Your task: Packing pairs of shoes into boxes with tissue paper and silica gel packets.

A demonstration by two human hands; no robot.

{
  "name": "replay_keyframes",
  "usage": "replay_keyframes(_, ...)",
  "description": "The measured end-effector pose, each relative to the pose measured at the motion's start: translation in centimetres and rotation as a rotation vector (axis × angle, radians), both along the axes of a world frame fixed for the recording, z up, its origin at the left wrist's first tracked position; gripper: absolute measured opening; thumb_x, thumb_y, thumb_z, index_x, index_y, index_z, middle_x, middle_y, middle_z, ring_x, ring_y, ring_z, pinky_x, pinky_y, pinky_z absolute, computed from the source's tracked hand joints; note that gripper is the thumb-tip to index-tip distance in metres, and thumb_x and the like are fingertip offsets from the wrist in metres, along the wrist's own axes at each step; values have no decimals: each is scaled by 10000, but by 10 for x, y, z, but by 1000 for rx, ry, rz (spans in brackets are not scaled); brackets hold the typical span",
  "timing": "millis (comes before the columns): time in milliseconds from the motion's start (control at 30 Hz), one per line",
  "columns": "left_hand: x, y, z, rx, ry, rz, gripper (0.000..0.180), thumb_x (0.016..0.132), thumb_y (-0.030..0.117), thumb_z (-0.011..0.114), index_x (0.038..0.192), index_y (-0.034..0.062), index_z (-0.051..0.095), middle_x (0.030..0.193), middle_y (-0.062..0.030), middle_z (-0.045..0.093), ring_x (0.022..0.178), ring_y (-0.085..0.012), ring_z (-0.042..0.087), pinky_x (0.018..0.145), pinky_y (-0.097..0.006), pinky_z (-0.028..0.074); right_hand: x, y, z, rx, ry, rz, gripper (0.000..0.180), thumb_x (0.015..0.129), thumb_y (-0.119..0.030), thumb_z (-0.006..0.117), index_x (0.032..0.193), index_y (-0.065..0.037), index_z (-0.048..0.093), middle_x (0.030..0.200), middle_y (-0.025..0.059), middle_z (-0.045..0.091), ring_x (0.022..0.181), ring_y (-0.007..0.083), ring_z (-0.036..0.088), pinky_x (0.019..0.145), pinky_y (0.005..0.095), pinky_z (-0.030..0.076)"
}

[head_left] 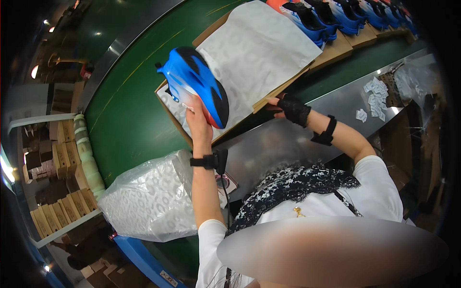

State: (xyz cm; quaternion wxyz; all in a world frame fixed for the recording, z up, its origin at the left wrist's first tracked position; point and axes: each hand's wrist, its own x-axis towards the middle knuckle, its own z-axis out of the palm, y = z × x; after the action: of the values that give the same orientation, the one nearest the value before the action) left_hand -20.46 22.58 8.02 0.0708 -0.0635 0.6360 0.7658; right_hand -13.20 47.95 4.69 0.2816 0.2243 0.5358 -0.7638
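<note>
My left hand (199, 121) is closed on a blue shoe (194, 77) with black patches and a red-orange part near the hand. It holds the shoe above the left part of an open cardboard box (276, 92). White patterned tissue paper (259, 45) lines the box and spreads over its right side. At the box's near edge is my right hand (294, 110), in a black fingerless glove, its fingers apart and nothing seen in them. Whether its fingertips touch the cardboard I cannot tell. Both forearms carry black straps.
More blue and black shoes (345, 19) stand in a row on boxes at the far right. Small white packets (377, 96) lie on the metal ledge (331, 127). Plastic-wrapped patterned paper (149, 201) sits at near left on the green belt (129, 96). Cartons (65, 211) fill a left-side rack.
</note>
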Motion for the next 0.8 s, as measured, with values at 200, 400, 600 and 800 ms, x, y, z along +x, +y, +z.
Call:
replay_keyframes(200,-35,10,-39,34,-585,-183,447,889,318,396,1130,-57,369,1120,-240,436,990,-426,471,767,-545,445,-2,-40,-32,-99,86,-341,371,692,-222,674,995,-69,524,939,48,554,856,174,525,661,312,443)
replay_keyframes(400,-2,1,-11,47,-298,-85,427,873,268,432,1138,-61,372,1050,-219,493,945,-337,523,756,-441,473,-13,-35,-19,531,790,-503,508,620,-71,577,1114,-84,460,1063,119,502,974,226,490,711,363,393)
replay_keyframes(600,35,-34,3,-216,-134,442,501,881,408,359,1113,-28,440,1021,-141,543,916,-217,530,739,-331,429,-16,-27,-33,1497,1315,40,525,680,-86,485,1189,-207,439,1259,123,368,1129,294,381,805,510,297)
replay_keyframes(800,52,-9,-56,-433,43,167,432,902,318,329,1025,-68,479,902,-226,555,795,-358,517,723,-390,393,-7,-26,-44,1649,1300,369,519,725,-116,464,1215,-280,414,1327,108,300,1186,308,322,825,598,265)
